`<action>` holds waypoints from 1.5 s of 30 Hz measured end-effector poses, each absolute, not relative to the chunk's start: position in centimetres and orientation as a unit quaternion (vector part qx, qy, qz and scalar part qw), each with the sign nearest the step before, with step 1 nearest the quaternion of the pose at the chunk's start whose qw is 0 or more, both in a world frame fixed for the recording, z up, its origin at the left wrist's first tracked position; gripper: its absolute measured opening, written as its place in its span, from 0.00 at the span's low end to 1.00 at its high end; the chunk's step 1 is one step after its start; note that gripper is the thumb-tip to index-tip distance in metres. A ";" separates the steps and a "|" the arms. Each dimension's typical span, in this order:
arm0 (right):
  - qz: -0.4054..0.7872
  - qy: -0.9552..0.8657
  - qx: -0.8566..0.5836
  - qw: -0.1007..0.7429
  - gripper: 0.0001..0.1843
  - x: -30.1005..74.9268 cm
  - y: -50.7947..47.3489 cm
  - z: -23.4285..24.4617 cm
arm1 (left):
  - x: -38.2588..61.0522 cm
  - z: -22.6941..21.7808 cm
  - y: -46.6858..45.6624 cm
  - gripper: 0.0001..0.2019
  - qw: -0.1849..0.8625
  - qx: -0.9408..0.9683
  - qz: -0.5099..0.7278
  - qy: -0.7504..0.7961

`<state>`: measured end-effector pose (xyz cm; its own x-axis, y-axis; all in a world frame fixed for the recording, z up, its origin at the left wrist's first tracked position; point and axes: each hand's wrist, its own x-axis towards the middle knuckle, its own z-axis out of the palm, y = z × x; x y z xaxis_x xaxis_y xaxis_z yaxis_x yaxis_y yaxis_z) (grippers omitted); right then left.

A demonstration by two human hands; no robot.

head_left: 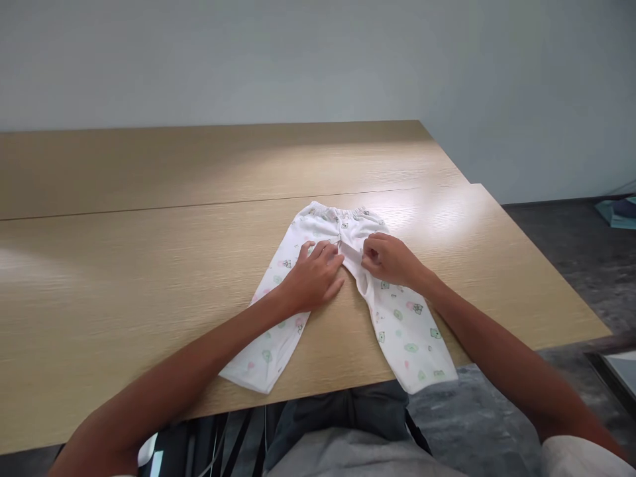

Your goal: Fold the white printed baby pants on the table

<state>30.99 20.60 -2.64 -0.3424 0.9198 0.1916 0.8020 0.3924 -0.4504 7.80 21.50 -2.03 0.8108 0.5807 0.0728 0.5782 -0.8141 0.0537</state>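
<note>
White child's pants [412,318] printed with small green and pink animal figures lie on the table. Their gathered waistband is at the far side and the two legs spread toward me. My left hand [318,275] rests on the inner part of the left leg near the crotch, its fingers bent but apart. On the other side of the crotch, my right hand [390,258] is closed, with its fingers curled and pinching the fabric at the top of the right leg. A fold of cloth stretches between the hands. The right leg's hem hangs slightly past the table's front edge.
The light wooden table [149,265] has a seam running across it and ends at the right. A grey wall [298,59] stands behind. Below the front edge are my lap and dark flooring [561,265]. A teal item [616,213] lies on the floor at far right.
</note>
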 end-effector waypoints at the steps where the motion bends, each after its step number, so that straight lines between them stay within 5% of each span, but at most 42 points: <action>1: 0.134 -0.819 -0.522 0.199 0.14 31.0 20.6 -2.7 | 7.8 -2.1 21.5 0.18 0.023 0.952 0.044 0.301; 8: 0.126 -0.811 -0.525 0.228 0.08 29.5 21.9 -1.6 | 8.1 -2.6 21.5 0.21 0.071 0.944 0.043 0.319; 14: 0.060 -0.812 -0.567 0.124 0.11 27.2 23.6 -2.4 | 7.9 -3.0 21.1 0.33 0.063 0.934 0.031 0.351; 22: 0.154 -0.749 -0.572 0.296 0.09 29.1 23.5 -3.9 | 7.7 -2.5 20.7 0.32 0.016 0.931 0.041 0.362; 26: 0.178 -0.777 -0.543 0.266 0.01 29.3 23.9 -3.4 | 8.0 -2.5 20.3 0.32 0.007 0.928 0.046 0.369; 33: 0.084 -0.781 -0.544 0.296 0.10 29.9 29.5 -4.3 | 8.4 -2.7 20.9 0.28 0.045 0.928 0.039 0.368; 40: 0.125 -0.770 -0.521 0.347 0.03 31.4 31.7 -5.7 | 8.2 -3.2 21.1 0.37 0.074 0.921 0.062 0.378; 45: 0.141 -0.752 -0.571 0.298 0.14 33.3 33.0 -5.8 | 8.4 -3.0 21.1 0.39 0.079 0.912 0.049 0.400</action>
